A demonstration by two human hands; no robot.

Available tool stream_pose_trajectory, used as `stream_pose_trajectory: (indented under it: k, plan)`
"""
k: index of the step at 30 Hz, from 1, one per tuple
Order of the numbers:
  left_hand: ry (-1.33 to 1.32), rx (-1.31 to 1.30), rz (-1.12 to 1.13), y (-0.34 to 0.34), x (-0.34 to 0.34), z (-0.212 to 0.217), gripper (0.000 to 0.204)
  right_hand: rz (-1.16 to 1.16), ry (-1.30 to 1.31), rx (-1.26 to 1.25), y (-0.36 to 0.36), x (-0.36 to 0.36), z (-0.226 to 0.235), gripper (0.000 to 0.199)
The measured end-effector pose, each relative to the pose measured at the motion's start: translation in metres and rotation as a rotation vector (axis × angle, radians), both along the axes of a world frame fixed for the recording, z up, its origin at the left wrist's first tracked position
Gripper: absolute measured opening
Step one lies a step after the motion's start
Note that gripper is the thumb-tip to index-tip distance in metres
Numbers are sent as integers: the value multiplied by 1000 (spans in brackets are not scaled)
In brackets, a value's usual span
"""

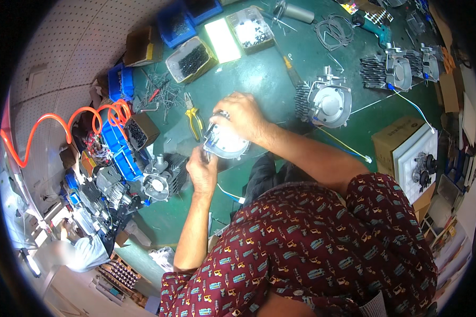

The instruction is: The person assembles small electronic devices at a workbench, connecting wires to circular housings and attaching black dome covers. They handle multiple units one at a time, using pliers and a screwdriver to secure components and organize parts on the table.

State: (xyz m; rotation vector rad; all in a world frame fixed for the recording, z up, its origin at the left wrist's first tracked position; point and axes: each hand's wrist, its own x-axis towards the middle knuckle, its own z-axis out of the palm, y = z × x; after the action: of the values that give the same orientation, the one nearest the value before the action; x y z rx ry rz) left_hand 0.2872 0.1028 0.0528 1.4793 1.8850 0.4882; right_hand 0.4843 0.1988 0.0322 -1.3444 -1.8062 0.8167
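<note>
One silvery housing (228, 142), lying just bodyward of the curled right grip (243, 114), is being clasped by it; its lower-left edge is being met by the bent left grip (202, 170), whose hold cannot be told.

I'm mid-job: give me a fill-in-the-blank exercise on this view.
1. The right hand and the ____ hand both touch one silver housing.
2. The pliers have mainly ____ handles.
3. The coiled hose is ____ in colour.
4. The workbench has a ____ top.

Missing words: left; yellow; orange; green.
</note>
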Motion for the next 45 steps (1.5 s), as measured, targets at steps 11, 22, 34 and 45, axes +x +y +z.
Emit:
stream_pose_trajectory:
  k: [11,22,34,45]
  plan:
    - [72,-2,-52,7,-1,5,18,3,-28,-30,-5,2,1,22]
    - [-605,-382,275,14,-16,9,16,-10,-29,-94,-8,2,-5,24]
    - [-786,-665,11,27,-58,-21,19,-4,1,-127,-6,2,-2,25]
    - [-20,131,-697,35,-55,-26,15,-16,2,-42,-6,-1,-7,25]
